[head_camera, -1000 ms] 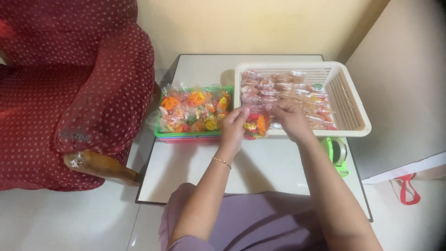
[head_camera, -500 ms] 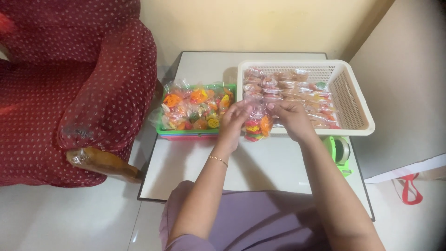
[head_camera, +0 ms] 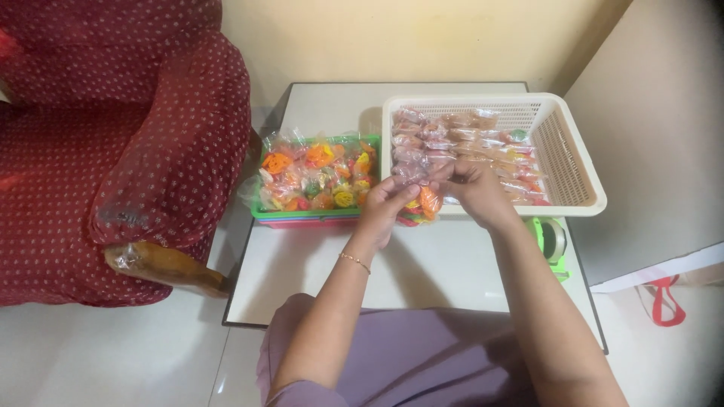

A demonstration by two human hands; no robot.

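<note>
My left hand (head_camera: 386,205) and my right hand (head_camera: 473,190) meet over the front rim of the white basket (head_camera: 577,162). Between them they hold a small clear packet of colourful snacks (head_camera: 424,202), orange and yellow pieces showing through the plastic. The white basket holds several sealed clear packets (head_camera: 460,143) laid in rows. To the left, a green tray (head_camera: 317,212) is piled with loose orange, yellow and green snack pieces in clear plastic (head_camera: 313,177). A thin bracelet sits on my left wrist.
All stands on a low white table (head_camera: 422,264) with a dark edge. A green tape dispenser (head_camera: 552,241) lies near the table's right edge. A red dotted armchair (head_camera: 113,151) fills the left side. A bag with red handles (head_camera: 664,301) rests on the floor at right.
Both hands have stayed at the basket's front rim, working the packet between the fingers. The head view has shifted slightly; nothing else has moved.
</note>
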